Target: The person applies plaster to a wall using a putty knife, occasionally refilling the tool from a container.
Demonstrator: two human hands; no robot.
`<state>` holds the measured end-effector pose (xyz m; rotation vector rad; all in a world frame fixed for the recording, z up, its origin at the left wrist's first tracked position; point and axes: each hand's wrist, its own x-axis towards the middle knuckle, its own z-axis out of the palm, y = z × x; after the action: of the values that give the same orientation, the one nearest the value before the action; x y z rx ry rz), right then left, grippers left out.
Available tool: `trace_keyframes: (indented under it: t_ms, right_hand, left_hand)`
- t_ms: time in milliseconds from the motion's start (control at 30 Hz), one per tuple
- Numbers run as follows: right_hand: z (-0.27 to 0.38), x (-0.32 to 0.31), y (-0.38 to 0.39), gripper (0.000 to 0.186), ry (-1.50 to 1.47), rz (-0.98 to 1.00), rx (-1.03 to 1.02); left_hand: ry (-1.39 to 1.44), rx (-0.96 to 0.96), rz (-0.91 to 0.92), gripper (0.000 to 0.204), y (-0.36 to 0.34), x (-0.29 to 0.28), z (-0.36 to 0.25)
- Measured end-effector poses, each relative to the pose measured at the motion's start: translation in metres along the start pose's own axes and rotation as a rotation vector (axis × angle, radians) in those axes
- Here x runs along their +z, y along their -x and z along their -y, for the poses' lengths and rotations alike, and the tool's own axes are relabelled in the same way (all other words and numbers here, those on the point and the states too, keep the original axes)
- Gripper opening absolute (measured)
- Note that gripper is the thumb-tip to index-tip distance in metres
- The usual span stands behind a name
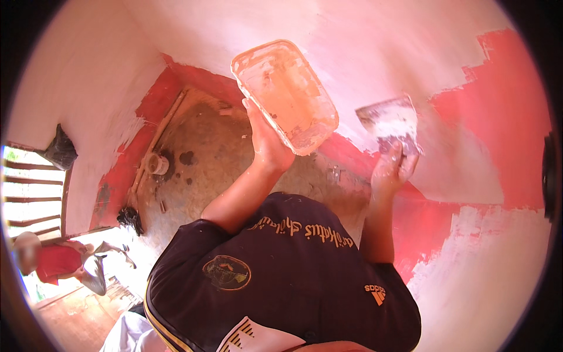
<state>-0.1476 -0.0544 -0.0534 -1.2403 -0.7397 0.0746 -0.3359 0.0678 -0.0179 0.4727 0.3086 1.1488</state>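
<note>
My left hand (264,138) grips an orange rectangular plastic container (284,88) by its long left side; it is tilted toward the camera, with whitish smears on its inside and rim. To the right, my right hand (396,167) is closed on a wide flat scraper (387,117) smeared with white and greyish material. The scraper is held apart from the container, in front of a wall (492,123) partly coated pale white over red paint. Both hands have white specks on them.
A stained floor (193,158) has a small pale bucket (157,164), a long strip (158,141) along the wall and a dark bundle (130,220). At left are a barred window (32,193), a dark bag (58,149) and another person in red (58,261) by an opening.
</note>
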Motion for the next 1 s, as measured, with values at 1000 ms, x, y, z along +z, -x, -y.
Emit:
trace_keyframes:
  t_ms: [1000]
  right_hand:
    - [-0.007, 0.041, 0.020, 0.020, 0.011, 0.265, -0.140]
  left_hand:
    - [0.088, 0.018, -0.113, 0.068, -0.002, -0.006, 0.019]
